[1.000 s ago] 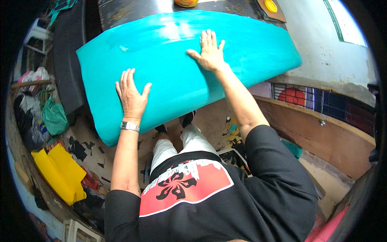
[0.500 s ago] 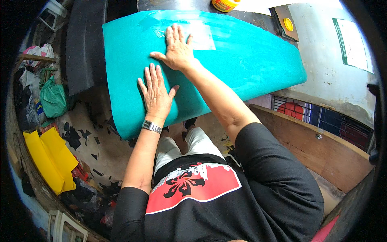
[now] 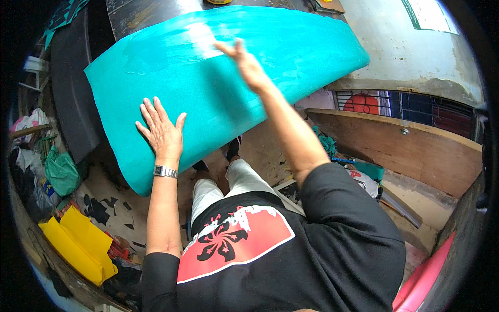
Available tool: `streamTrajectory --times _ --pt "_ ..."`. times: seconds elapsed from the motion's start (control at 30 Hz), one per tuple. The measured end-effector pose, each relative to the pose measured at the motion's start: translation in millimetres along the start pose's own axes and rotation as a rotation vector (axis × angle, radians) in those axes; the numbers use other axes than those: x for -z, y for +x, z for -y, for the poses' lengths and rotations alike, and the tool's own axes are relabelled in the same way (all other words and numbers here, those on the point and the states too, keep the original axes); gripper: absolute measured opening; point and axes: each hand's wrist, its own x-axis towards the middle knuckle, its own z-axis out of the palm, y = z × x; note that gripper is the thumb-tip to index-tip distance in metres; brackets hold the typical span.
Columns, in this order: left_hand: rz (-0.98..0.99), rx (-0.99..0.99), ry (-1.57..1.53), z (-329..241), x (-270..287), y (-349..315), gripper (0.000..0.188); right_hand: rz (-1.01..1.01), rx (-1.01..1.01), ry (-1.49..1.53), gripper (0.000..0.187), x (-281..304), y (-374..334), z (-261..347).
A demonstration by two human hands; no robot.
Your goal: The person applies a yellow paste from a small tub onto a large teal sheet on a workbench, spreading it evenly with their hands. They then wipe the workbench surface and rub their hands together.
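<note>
Dark, scuffed worktable [image 3: 138, 14] carried one turquoise sheet [image 3: 200, 106], its near edge overhanging. Left hand [image 3: 165, 134] lay flat and splayed upon it; right hand [image 3: 250, 68], open and blurred, hung above its surface.

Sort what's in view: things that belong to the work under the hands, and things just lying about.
Apparently in use:
- large turquoise flexible sheet, left hand flat on it, right hand over it
- scuffed dark tabletop under the sheet

Apparently just lying about:
- folded bright-yellow sheet
- crumpled green plastic bag
- flat black scraps on the floor
</note>
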Motion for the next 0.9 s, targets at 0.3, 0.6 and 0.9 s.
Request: streamTrajectory --times 0.3,0.6,0.9 --pt "-0.017 -0.026 -0.022 -1 -3 3 0.086 -0.074 -0.274 -1.055 0.095 69 -25 -78" --pt "-0.029 0.032 -0.995 24 8 7 0.062 0.212 0.313 -0.735 0.081 -156 24 -9" --pt "-0.01 0.048 -0.38 14 2 9 0.064 0.099 -0.094 -0.817 0.084 -10 -14 -49"
